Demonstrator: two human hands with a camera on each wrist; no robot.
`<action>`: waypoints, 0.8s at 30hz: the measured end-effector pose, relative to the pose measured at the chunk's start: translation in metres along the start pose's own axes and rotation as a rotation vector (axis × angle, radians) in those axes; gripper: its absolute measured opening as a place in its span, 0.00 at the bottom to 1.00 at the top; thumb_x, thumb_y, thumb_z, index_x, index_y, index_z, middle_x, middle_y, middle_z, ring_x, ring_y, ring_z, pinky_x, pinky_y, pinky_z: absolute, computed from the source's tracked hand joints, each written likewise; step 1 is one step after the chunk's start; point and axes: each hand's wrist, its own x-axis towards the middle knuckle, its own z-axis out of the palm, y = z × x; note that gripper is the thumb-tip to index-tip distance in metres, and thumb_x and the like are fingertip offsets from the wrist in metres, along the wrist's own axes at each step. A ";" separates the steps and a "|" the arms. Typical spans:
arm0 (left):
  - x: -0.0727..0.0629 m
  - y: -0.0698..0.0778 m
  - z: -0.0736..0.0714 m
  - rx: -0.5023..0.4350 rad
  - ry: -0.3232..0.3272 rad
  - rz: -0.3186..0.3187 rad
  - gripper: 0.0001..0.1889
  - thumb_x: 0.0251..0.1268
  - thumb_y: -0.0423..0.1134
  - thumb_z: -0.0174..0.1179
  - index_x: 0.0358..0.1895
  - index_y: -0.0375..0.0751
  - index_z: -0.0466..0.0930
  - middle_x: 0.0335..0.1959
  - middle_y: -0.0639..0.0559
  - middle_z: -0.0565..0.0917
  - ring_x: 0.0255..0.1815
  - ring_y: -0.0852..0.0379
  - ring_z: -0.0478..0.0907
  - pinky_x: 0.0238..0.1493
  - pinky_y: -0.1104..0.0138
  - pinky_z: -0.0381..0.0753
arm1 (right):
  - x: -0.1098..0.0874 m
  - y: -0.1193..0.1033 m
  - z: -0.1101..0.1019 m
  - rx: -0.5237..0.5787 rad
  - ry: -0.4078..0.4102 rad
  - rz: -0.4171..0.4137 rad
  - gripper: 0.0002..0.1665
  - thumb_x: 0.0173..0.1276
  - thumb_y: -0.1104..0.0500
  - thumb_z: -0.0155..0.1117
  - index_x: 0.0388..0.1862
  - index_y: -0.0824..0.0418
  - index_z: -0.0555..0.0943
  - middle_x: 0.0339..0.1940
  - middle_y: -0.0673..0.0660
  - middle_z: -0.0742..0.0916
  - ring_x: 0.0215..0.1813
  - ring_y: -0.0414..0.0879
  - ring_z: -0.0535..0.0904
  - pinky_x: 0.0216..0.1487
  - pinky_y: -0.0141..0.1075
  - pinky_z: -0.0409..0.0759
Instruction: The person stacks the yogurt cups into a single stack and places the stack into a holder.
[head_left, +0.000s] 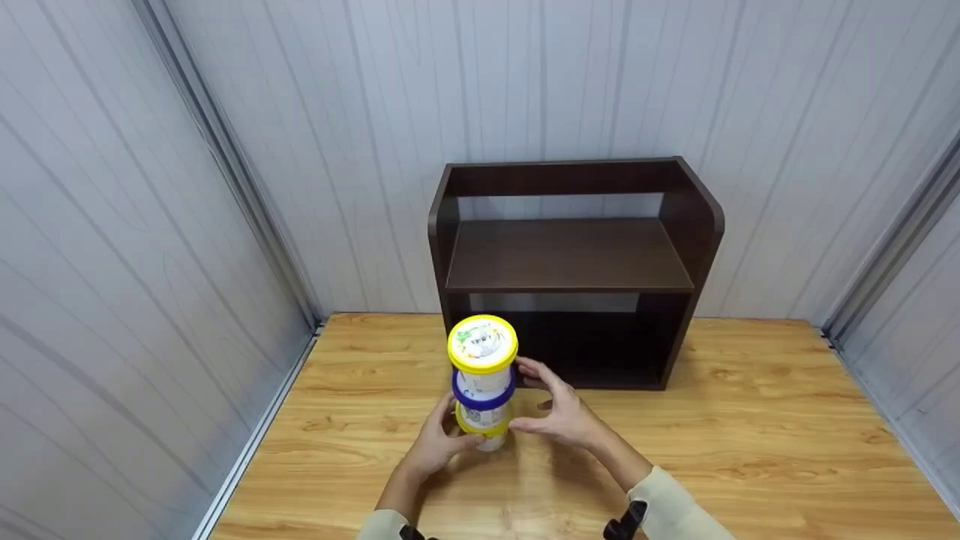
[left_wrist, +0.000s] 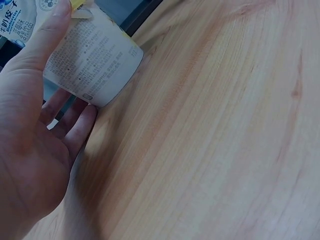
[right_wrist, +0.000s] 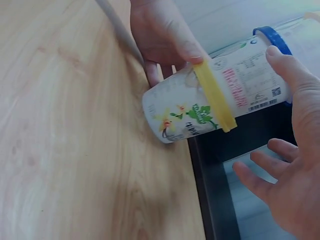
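Observation:
Three white tubs are stacked on the table, one on top of another. The top tub (head_left: pixel 484 345) has a yellow lid, the middle tub (head_left: pixel 484 415) a blue one, and the bottom tub (right_wrist: pixel 175 107) a yellow one. My left hand (head_left: pixel 435 442) holds the bottom tub, thumb against its lid edge and fingers curving behind its side. To the right of the stack, my right hand (head_left: pixel 562 412) is spread with its fingers parted. In the right wrist view its thumb (right_wrist: pixel 290 65) lies by the blue lid; whether it touches cannot be told.
Just behind the stack stands a dark brown two-level shelf (head_left: pixel 570 255), its lower compartment facing the hands. It sits on the wood-grain table (head_left: pixel 772 427). Pale panelled walls (head_left: pixel 540 82) enclose the back and both sides.

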 end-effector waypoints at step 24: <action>-0.002 0.001 0.000 0.012 -0.006 0.018 0.50 0.59 0.34 0.74 0.81 0.47 0.52 0.71 0.40 0.67 0.71 0.43 0.66 0.73 0.51 0.64 | -0.003 0.040 0.021 0.204 -0.070 0.007 0.54 0.61 0.60 0.77 0.81 0.56 0.57 0.75 0.70 0.69 0.72 0.72 0.65 0.62 0.65 0.73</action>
